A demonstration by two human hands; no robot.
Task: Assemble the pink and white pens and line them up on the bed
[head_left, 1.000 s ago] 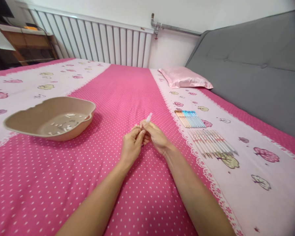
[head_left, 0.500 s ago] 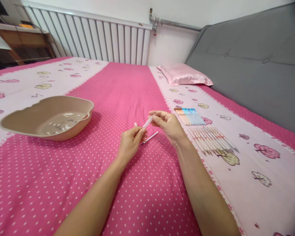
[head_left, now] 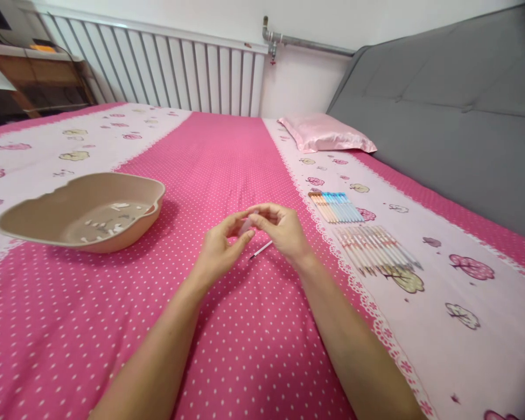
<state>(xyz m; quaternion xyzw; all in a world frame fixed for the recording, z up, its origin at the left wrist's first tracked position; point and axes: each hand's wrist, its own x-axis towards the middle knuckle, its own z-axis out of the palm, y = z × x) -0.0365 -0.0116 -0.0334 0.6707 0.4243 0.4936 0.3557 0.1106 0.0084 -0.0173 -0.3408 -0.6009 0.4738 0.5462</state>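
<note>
Between my fingertips is a short, pale translucent tube that looks like a pen barrel. My left hand pinches its near end, thumb and fingers closed around it. From the other side my right hand grips it too, and its fingers cover part of the tube. Just below the hands, a thin white pen refill with a dark tip lies on the pink dotted bedspread; my right hand hides its upper end.
At left stands a beige basin holding several small white pieces. To the right lie a row of blue and orange pens and a row of pale pens. Farther back are a pink pillow, a grey headboard and a white radiator.
My hands have drawn closer together around the barrel, which is now mostly covered by fingers. My left hand has turned, its thumb and fingers more spread. The refill has stayed on the bedspread.
</note>
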